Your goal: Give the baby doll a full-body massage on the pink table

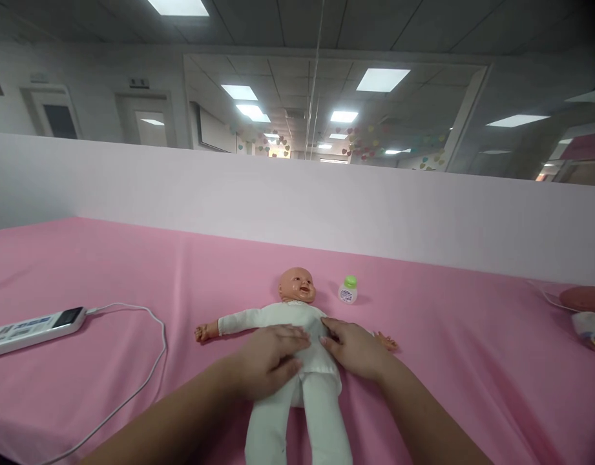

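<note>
A baby doll (297, 303) in a white suit lies on its back on the pink cloth (132, 271), head away from me, arms spread. My left hand (271, 358) lies flat on the doll's belly, fingers stretched out. My right hand (353, 349) rests flat on the doll's right side, fingertips touching the white suit. Neither hand grips anything. A small bottle with a green cap (348, 290) stands just right of the doll's head.
A white power strip (33, 328) with a white cable (152, 361) lies at the left. At the far right edge lie a reddish round object (585, 298) and a white item (592, 326). A pale partition wall (297, 206) runs behind the table.
</note>
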Motion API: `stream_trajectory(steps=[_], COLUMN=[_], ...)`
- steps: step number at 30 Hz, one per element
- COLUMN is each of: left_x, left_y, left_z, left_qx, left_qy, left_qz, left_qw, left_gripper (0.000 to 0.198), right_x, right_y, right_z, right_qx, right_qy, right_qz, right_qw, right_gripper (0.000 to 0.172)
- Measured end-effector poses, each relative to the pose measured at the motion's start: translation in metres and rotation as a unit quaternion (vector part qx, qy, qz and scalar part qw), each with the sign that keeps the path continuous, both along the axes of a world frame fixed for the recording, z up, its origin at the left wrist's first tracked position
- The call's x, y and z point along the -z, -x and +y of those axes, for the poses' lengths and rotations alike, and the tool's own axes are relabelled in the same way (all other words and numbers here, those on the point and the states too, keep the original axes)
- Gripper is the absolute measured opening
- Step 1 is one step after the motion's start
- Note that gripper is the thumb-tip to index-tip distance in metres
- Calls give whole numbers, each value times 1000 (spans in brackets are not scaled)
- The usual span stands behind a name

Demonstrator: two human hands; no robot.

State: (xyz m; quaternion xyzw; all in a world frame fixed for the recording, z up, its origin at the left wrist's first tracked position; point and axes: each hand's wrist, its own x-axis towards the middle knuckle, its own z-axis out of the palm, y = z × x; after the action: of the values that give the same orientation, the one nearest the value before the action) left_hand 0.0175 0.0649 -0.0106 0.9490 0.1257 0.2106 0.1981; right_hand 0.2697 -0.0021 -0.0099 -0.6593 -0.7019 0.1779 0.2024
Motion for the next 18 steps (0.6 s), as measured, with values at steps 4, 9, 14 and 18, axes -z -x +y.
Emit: stream_trajectory(steps=[4, 9, 14, 18], left_x=[-10, -3, 10, 21], left_y=[-6, -18, -26, -21], left_z=[-17, 10, 39, 55], left_qx=[49, -8, -56, -126], left_qy=[47, 65, 8, -5], left_qz=[12, 45, 56, 29], left_qw=[998, 997, 997, 992], left_gripper=[49, 51, 54, 55], right_x=[-1, -2, -1, -2], right_y=[0, 2, 2, 3], right_z=[0, -1, 0, 0], right_qx=[0, 1, 10, 7], right_qy=[4, -5, -6, -7], right_qz=[-1, -2, -6, -4], right_qw=[1000, 1000, 1000, 1000], right_gripper=[41, 35, 45, 42])
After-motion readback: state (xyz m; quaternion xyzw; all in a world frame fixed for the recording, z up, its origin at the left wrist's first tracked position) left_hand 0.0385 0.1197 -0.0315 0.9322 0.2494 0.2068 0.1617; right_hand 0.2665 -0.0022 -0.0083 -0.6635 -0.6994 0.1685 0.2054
